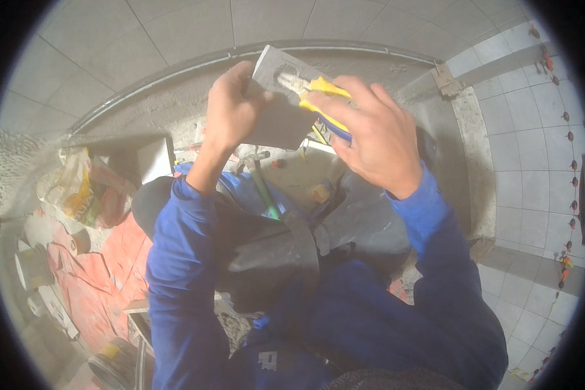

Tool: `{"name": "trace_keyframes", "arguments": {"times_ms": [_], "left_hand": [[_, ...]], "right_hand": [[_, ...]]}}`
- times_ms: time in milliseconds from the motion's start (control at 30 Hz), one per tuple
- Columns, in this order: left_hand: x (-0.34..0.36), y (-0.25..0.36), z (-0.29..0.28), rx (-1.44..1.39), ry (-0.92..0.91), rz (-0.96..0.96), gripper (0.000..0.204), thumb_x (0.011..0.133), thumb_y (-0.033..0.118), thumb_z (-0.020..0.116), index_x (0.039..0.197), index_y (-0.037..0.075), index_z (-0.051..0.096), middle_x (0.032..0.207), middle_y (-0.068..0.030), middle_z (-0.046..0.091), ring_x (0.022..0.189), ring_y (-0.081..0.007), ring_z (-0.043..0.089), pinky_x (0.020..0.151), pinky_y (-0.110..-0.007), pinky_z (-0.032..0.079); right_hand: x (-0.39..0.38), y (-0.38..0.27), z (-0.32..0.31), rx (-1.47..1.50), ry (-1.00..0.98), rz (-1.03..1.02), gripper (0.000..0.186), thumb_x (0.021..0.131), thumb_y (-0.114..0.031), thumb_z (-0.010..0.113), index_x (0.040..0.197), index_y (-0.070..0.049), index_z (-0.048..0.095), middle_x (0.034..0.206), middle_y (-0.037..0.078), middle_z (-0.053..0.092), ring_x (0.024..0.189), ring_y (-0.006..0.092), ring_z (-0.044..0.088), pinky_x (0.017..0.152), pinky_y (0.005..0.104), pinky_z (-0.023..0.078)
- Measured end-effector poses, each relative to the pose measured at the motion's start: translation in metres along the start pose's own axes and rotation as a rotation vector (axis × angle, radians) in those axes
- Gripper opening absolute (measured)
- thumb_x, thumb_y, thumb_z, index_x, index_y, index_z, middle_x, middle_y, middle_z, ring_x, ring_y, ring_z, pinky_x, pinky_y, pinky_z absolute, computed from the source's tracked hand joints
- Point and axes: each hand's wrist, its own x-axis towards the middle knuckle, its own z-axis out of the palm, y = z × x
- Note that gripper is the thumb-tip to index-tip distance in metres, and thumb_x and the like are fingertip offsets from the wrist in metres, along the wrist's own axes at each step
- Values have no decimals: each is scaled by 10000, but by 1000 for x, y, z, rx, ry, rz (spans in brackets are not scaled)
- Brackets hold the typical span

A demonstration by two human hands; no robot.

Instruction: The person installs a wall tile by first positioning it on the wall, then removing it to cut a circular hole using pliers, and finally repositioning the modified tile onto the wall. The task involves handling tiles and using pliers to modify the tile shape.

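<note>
My left hand (233,107) grips a grey tile (281,123) by its left edge, holding it up in front of me. A rounded dark cut-out or hole shows near the tile's top edge. My right hand (382,136) is wrapped round the yellow and blue handles of a pair of pliers (318,91). The pliers' metal jaws lie against the tile beside that hole; whether they bite on its edge I cannot tell. Below the tile, a hammer (261,182) with a green handle lies near my legs.
To the left are a crumpled plastic bag (88,188), a reddish sheet (104,266), a tin (34,266) and a bucket (110,364). A tiled wall (523,140) with a row of red clips stands on the right. Large grey tiles (195,29) line the far side.
</note>
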Motion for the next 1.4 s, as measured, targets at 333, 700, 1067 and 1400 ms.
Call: {"name": "trace_keyframes", "arguments": {"times_ms": [333,700,1067,1400], "left_hand": [[0,-1,3,-18,-10,-6,431,752,58,735,1144,-60,602,943,-210,711,901,-289,700,816,-371,530],[-1,5,3,-28,-51,-59,413,763,37,711,1150,-38,586,962,-205,723,893,-297,708,804,-369,541],[0,10,-1,3,-155,-108,477,751,38,707,1207,-32,587,985,-206,716,908,-297,701,816,-381,535],[-34,63,-13,-125,-338,-288,410,826,15,698,1212,-50,575,986,-157,719,878,-186,685,779,-301,537]], "right_hand": [[2,7,-4,-171,-19,-145,471,731,-40,672,1170,-212,685,1166,-20,615,919,249,565,763,382,490],[8,5,-6,-334,-9,-204,487,743,-8,602,1175,-214,693,1236,-41,624,911,230,546,739,351,453],[6,13,-14,-386,-33,-278,427,752,-87,674,1171,-171,666,1127,-15,618,896,213,572,730,329,467],[-84,42,-68,995,-131,312,582,849,-97,616,1417,-58,496,1281,139,593,944,208,660,773,328,534]]}}
